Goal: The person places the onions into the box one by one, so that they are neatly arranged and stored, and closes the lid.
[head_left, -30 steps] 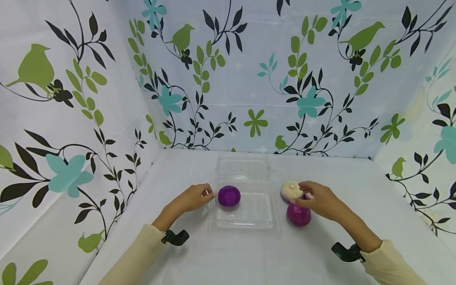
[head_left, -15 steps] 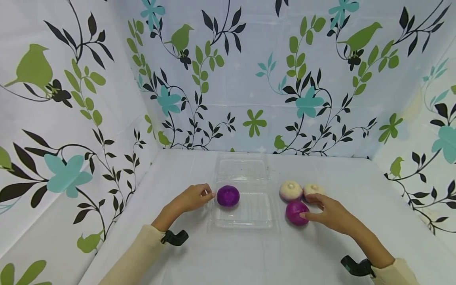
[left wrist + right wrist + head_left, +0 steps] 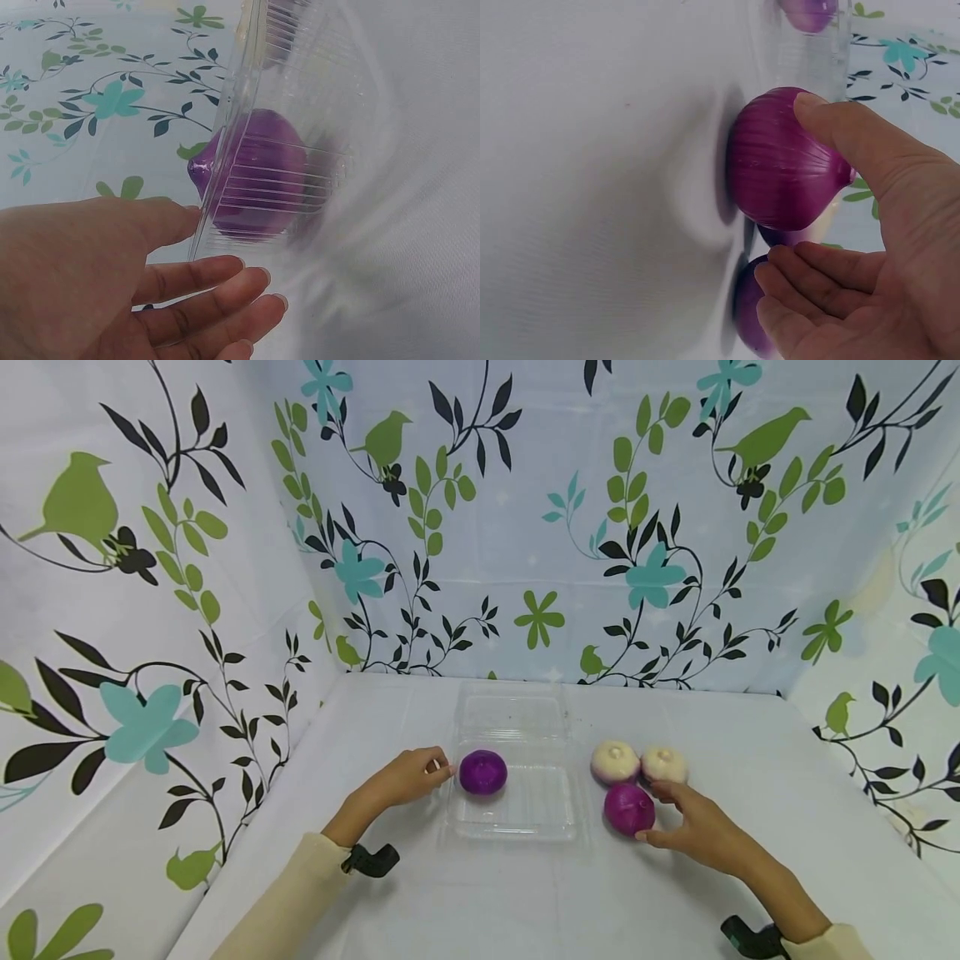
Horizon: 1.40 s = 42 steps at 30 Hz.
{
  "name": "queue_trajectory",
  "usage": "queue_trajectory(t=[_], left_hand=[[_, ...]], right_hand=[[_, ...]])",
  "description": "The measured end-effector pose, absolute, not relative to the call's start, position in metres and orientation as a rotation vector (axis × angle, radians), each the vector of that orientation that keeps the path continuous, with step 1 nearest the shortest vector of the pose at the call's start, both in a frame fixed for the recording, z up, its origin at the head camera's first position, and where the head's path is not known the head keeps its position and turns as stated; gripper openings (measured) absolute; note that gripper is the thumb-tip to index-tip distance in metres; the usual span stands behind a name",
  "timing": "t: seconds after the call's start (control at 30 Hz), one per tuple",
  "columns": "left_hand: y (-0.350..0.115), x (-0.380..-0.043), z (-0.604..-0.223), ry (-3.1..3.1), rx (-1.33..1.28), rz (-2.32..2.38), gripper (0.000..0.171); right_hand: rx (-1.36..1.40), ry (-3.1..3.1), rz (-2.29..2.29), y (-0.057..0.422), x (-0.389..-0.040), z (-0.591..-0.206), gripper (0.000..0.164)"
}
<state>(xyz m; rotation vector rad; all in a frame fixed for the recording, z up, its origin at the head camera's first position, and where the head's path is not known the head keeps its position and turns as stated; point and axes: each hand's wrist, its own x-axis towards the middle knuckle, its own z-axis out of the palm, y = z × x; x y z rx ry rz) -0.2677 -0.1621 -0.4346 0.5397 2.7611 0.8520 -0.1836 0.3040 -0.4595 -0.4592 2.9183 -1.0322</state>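
A purple onion (image 3: pixel 483 772) sits in the left part of a clear plastic clamshell box (image 3: pixel 525 827), which lies with its lid folded back. My left hand (image 3: pixel 405 775) is at the box's left side, thumb tip right at the rim and fingers loosely bent below it in the left wrist view. My right hand (image 3: pixel 701 828) is spread at the right side of a magenta onion (image 3: pixel 780 165). Its thumb overlaps the onion in the right wrist view, while the fingers stand apart from it. Behind that onion sit two cream-topped, purple-bottomed bulbs, one left (image 3: pixel 616 762), one right (image 3: pixel 664 766).
A white cloth covers the table (image 3: pixel 480 910). Patterned fabric (image 3: pixel 480 527) with birds and leaves hangs behind and at both sides. A strip of cloth lies between the box and the group of bulbs. Each wrist bears a dark camera mount (image 3: pixel 372 861).
My right hand has drawn back from over the cream-topped bulbs, moving toward me and rightward to the magenta onion's side, uncovering the right bulb. The left hand and box hold still.
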Motion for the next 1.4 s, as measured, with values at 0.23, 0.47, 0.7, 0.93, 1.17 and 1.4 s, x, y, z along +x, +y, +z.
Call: queue_trajectory(t=[0.23, 0.47, 0.7, 0.93, 1.17, 1.4], left_hand=[[-0.163, -0.268, -0.436, 2.761, 0.540, 0.855, 0.025], [-0.163, -0.266, -0.434, 2.756, 0.540, 0.865, 0.024], [-0.163, -0.265, -0.434, 2.755, 0.546, 0.870, 0.024], [-0.163, -0.264, -0.433, 2.757, 0.554, 0.871, 0.024], [-0.163, -0.264, -0.434, 2.758, 0.582, 0.868, 0.024], [-0.163, -0.264, -0.433, 2.752, 0.589, 0.867, 0.026]], right_hand=[[-0.524, 2.944, -1.056, 0.303, -0.183, -0.467, 0.080], [-0.533, 2.959, -1.036, 0.303, -0.184, -0.472, 0.082], [-0.505, 2.931, -1.065, 0.302, -0.184, -0.472, 0.081], [-0.470, 2.912, -1.082, 0.300, -0.184, -0.475, 0.085], [-0.474, 2.926, -1.098, 0.300, -0.185, -0.476, 0.085], [-0.474, 2.926, -1.108, 0.299, -0.184, -0.476, 0.083]])
